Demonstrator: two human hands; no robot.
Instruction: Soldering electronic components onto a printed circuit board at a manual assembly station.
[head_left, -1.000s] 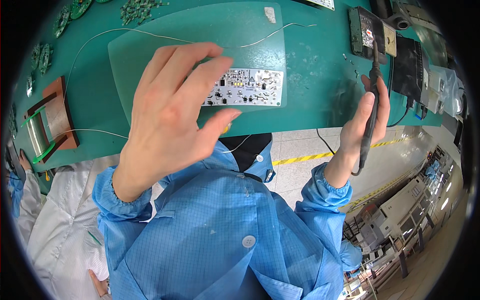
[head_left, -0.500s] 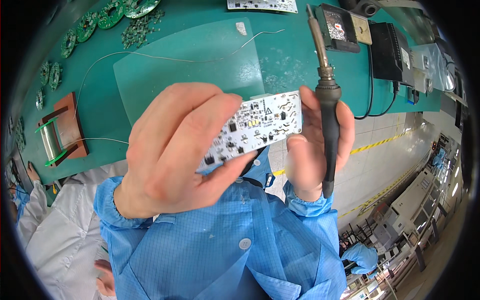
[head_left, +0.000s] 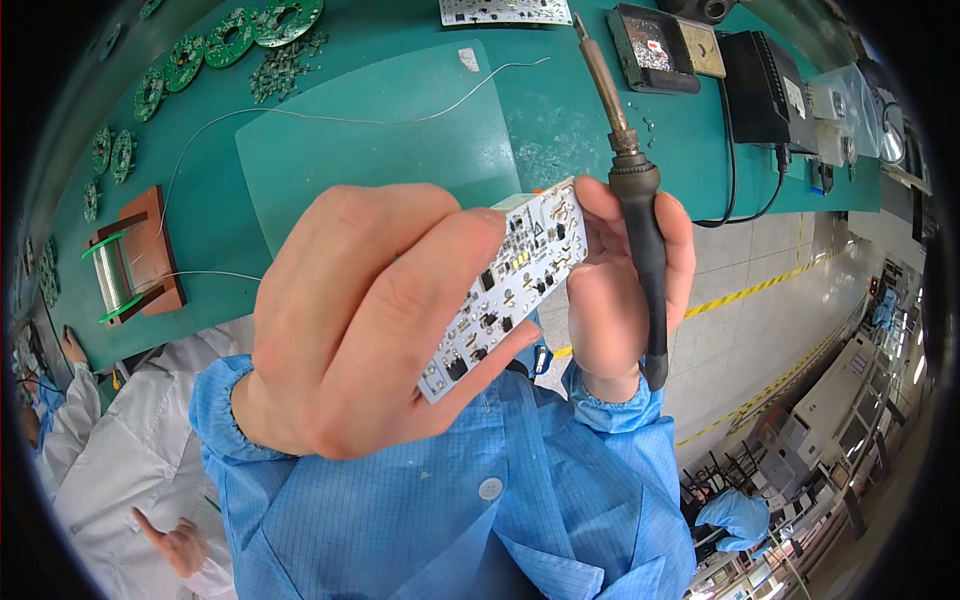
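A white circuit board (head_left: 518,272) with small parts on it is held up in front of my chest, tilted with its right end higher. My left hand (head_left: 350,320) is closed around the board's left part, fingers over the top and thumb along the lower edge. At the board's right end, the fingers of my right hand (head_left: 605,325) touch or nearly touch it. That hand also grips a soldering iron (head_left: 643,215), its black handle running down across the fingers and its metal tip pointing up and away from the board.
On the green bench mat (head_left: 560,120) lie a translucent sheet (head_left: 380,140), a solder spool on a stand (head_left: 150,255), round green boards (head_left: 230,38), loose small parts (head_left: 285,70) and another white board (head_left: 505,10). An iron-cleaning tray (head_left: 652,50) and black station (head_left: 768,90) stand right. A co-worker's hand (head_left: 178,545) shows at lower left.
The circuit board has tilted more steeply, its left end dropping. My right hand and the soldering iron have shifted slightly left. The co-worker's hand has moved up and left.
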